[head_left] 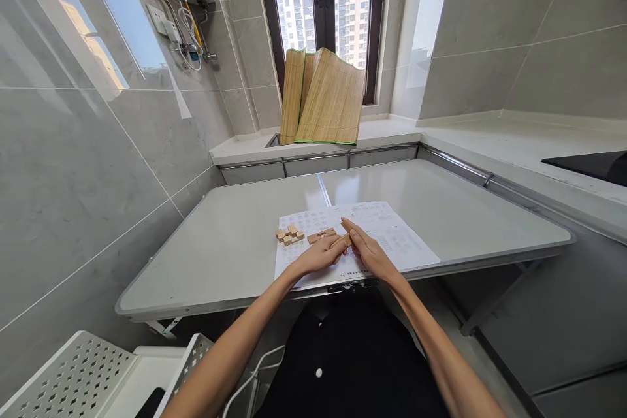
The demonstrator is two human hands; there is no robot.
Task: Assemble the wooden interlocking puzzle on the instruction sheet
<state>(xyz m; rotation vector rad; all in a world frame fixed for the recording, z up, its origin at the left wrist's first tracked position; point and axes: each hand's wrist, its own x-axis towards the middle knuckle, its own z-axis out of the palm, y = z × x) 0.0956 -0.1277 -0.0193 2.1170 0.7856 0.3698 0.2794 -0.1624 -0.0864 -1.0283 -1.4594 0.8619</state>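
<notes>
A printed instruction sheet [392, 235] lies on the grey folding table [220, 255]. On its left part sit a cluster of small wooden puzzle blocks [290, 234] and a longer notched wooden piece [322, 235]. My left hand [321, 255] and my right hand [365, 248] meet over the sheet, and together they pinch another small wooden piece [344, 240] between the fingertips. Most of that piece is hidden by my fingers.
Folded bamboo mats [323, 98] lean against the window at the back. A counter with a black cooktop [592, 166] runs along the right. A white perforated stool [88, 372] stands at lower left. Tiled wall closes the left side.
</notes>
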